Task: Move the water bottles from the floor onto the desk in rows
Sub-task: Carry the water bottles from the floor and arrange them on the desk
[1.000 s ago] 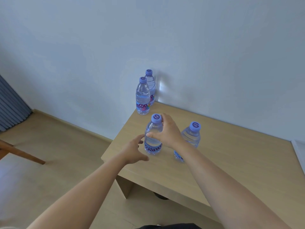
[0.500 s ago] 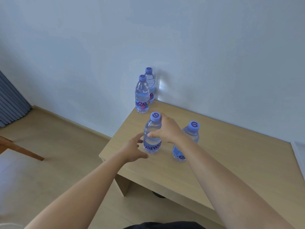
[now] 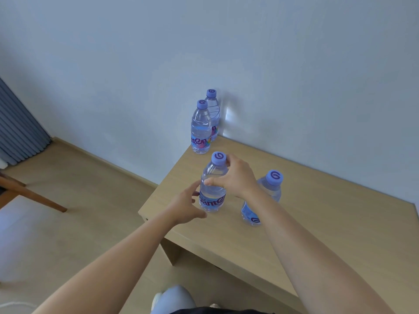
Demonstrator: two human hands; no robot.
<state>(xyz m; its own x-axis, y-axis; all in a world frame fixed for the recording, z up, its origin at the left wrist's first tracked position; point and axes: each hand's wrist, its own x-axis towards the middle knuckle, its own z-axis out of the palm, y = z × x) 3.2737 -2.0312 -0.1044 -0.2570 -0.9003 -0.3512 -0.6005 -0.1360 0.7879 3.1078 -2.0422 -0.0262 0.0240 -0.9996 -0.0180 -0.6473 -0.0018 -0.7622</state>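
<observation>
Right hand (image 3: 235, 177) is wrapped around the upper body of the front bottle (image 3: 213, 184), thumb across the near side just under the shoulder, fingers curled round the far side up near the purple cap. That bottle's standing upright on the desk (image 3: 317, 223), close to the desk's left edge and a bit in from the near-left corner. The right forearm comes in long and diagonal from the bottom right, wrist slightly bent down over the bottle.

Left hand (image 3: 187, 206) isn't holding anything: fingers spread and loosely curved, thumb pointing toward the bottle's label. Fingertips sit just beside the lower left of the bottle, can't really tell if they're touching it or not. It hangs right over the desk's left edge, arm reaching in from the bottom left.

Second bottle (image 3: 263, 198) stands just to the right of the held one, partly hidden behind the right wrist. Two more bottles (image 3: 203, 128) are upright at the far-left corner of the desk, one tucked behind the other, up against the wall (image 3: 294, 75). So all four are on the desk, lined up roughly along the left side.
</observation>
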